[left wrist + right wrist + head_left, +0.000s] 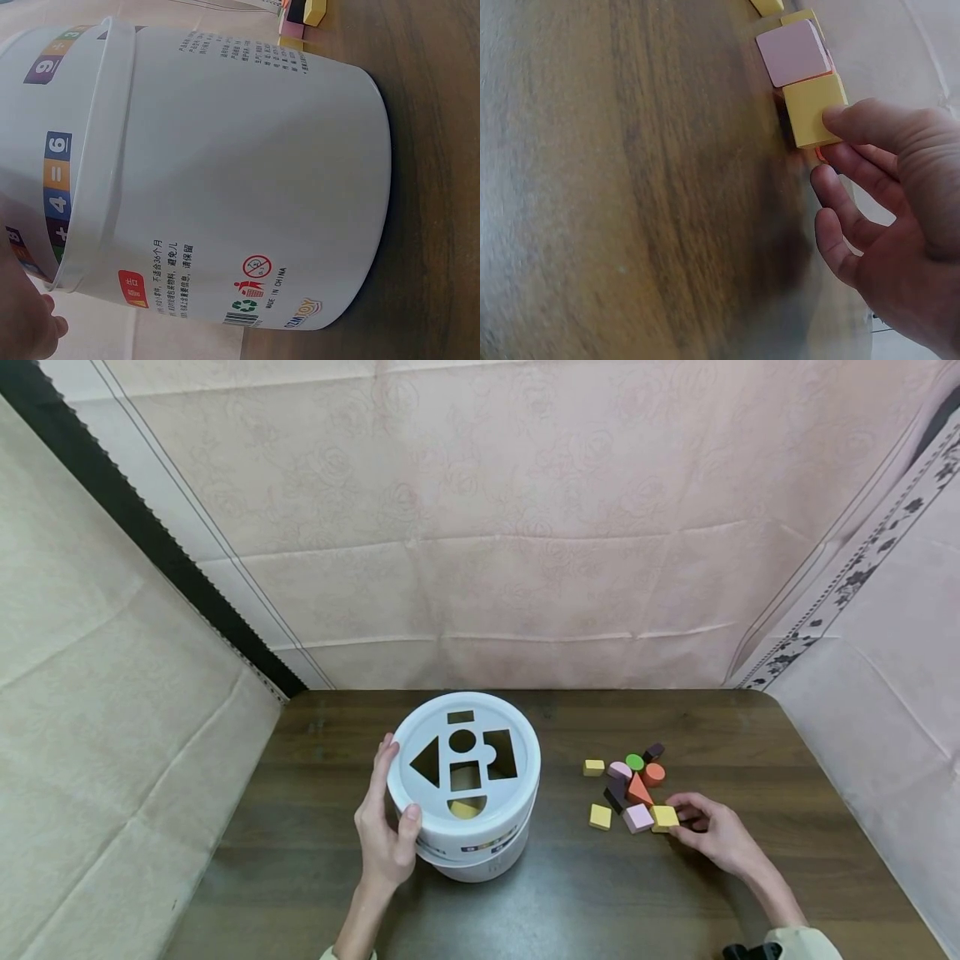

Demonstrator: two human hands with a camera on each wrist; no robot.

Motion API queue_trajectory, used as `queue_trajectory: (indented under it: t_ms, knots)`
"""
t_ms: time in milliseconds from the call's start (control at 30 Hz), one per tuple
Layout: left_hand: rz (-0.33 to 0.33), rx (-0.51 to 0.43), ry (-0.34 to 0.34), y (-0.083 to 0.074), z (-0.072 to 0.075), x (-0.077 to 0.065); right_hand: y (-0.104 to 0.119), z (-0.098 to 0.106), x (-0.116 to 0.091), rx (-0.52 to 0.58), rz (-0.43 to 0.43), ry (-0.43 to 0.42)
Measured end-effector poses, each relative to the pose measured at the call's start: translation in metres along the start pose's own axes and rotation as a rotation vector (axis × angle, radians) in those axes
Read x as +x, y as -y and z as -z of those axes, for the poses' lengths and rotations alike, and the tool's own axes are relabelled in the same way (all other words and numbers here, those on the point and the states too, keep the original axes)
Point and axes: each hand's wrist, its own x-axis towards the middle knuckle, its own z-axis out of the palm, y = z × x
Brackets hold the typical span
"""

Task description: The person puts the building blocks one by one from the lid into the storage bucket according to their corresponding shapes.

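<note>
A white shape-sorter bucket [483, 864] stands upright on the table, its lid [431, 718] pierced with cut-outs. Through the half-round cut-out a yellow block [465, 809] shows inside. My left hand [386, 831] grips the lid's left side, thumb at the front rim; the left wrist view shows the bucket's printed wall [240, 172] with part of the hand. At the right, my right hand [712, 835] pinches a yellow block [810, 112] between thumb and forefinger, the other fingers loosely bent. Touching that block is a pink block [638, 818].
Around them lie a red triangular block [639, 790], an orange round block [653, 774], a green round block [634, 762], a lilac block [619, 770], dark blocks [615, 795] and yellow blocks [600, 817]. Cloth [510, 610] hangs behind the wooden table [300, 860] and on both sides.
</note>
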Motion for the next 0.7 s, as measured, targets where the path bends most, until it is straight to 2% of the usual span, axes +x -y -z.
queue_trajectory:
  t_ms: [433, 700]
  knots:
    - [-0.005, -0.006, -0.007, 0.001, 0.0, -0.001, 0.016, 0.011, -0.002, 0.026, 0.042, -0.025]
    - [-0.002, 0.0, -0.012, 0.001, -0.001, -0.001, 0.024, 0.015, -0.005, 0.001, 0.13, -0.085]
